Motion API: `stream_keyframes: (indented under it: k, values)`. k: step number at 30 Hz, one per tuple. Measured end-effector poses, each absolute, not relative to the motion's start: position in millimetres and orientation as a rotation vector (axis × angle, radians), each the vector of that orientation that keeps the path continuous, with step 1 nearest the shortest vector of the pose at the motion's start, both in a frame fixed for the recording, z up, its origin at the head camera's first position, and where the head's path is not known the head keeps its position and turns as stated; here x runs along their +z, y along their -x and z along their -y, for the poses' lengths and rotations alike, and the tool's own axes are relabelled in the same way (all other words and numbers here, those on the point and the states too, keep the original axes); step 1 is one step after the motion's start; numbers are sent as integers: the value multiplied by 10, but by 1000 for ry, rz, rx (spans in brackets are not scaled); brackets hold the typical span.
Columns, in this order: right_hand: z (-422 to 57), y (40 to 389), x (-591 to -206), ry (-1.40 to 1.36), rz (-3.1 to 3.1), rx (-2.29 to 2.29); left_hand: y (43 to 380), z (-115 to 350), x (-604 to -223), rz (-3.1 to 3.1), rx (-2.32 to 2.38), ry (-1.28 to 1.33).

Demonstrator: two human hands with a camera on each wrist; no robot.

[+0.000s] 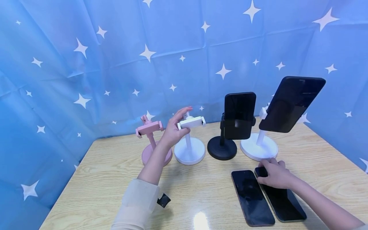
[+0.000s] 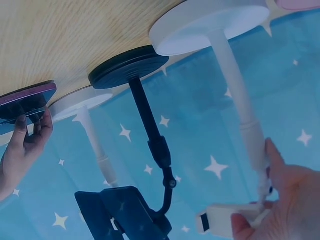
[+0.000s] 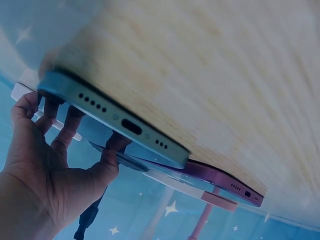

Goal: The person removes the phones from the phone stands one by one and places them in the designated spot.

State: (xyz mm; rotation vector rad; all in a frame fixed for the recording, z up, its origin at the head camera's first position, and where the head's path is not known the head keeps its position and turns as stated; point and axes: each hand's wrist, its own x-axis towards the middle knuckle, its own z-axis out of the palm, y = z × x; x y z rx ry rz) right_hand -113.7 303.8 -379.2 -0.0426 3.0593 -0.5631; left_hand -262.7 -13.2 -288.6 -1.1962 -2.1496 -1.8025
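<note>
My left hand [image 1: 173,128] holds the clamp head of a white phone stand [image 1: 189,152], thumb on the clamp's front and fingers behind it. In the left wrist view that hand [image 2: 287,202] shows at the clamp and upper stem, with no phone in the clamp. My right hand [image 1: 275,175] is over the far end of a black-screened phone [image 1: 283,201] lying flat on the table. In the right wrist view the bent fingers and thumb of this hand [image 3: 55,170] meet their reflections at the glass. A second phone [image 1: 251,199] with a purple edge lies beside it.
A pink phone stand [image 1: 149,129] without a phone stands at the left. Right of the held stand, a black stand [image 1: 222,148] and another white stand [image 1: 258,147] each carry a phone. A small black object [image 1: 164,200] lies near the left sleeve. A starry blue curtain [image 1: 184,70] hangs behind.
</note>
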Motion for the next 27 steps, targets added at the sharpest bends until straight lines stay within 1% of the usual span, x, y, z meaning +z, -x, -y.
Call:
stream_keyframes:
  k: [9, 16, 20, 24, 27]
  values:
    - [-3027, 1119, -3798, 27, -3065, -556, 2576, 131, -2881, 2167, -1795, 1156]
    - [-3035, 1105, -3804, 40, -3064, -562, 2336, 143, -2700, 2201, -1782, 1106]
    - [-3050, 1105, -3804, 76, -3072, -554, 2297, 144, -2735, 2219, -1823, 1018]
    - [-3057, 1100, -3793, 152, -3097, -541, 2332, 163, -2873, 2249, -1890, 893]
    - [-3060, 1098, -3772, 194, -3095, -538, 2347, 193, -2978, 2255, -1865, 875]
